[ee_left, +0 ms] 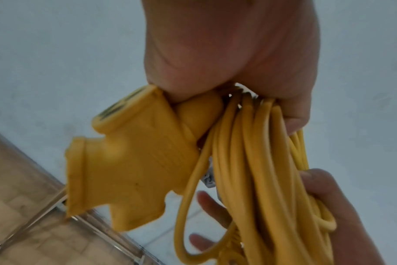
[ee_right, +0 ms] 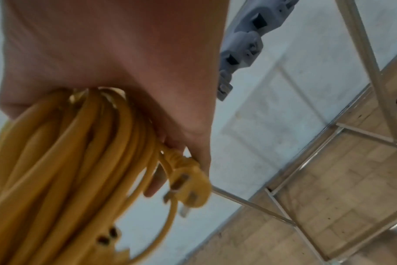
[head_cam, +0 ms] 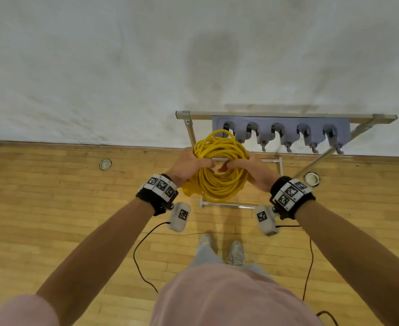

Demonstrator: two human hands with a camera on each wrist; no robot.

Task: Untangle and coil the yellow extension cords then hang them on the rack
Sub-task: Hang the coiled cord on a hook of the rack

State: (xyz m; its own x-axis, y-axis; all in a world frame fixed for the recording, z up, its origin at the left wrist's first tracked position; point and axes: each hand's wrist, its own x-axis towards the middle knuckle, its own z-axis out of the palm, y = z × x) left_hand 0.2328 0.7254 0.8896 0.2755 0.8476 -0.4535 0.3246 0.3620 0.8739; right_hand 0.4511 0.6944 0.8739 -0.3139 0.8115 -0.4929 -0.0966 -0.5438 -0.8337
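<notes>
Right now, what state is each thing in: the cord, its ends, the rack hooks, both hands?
Yellow extension cord: coiled, held up in front of the rack, not yet hung.
Yellow three-way socket block: dangling beside the coil under the left hand.
Yellow pronged plug: loose, hanging by the right hand's fingers.
Grey hook strip on the metal rack: hooks look bare.
Left hand: gripping the coil.
Right hand: gripping the coil.

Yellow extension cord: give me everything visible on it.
The yellow extension cord is wound into a multi-loop coil of smooth, rubbery-looking cable, held upright in front of the rack. The left hand and right hand grip opposite sides. A three-way outlet block hangs beside the left hand; a pronged plug dangles by the right.
</notes>
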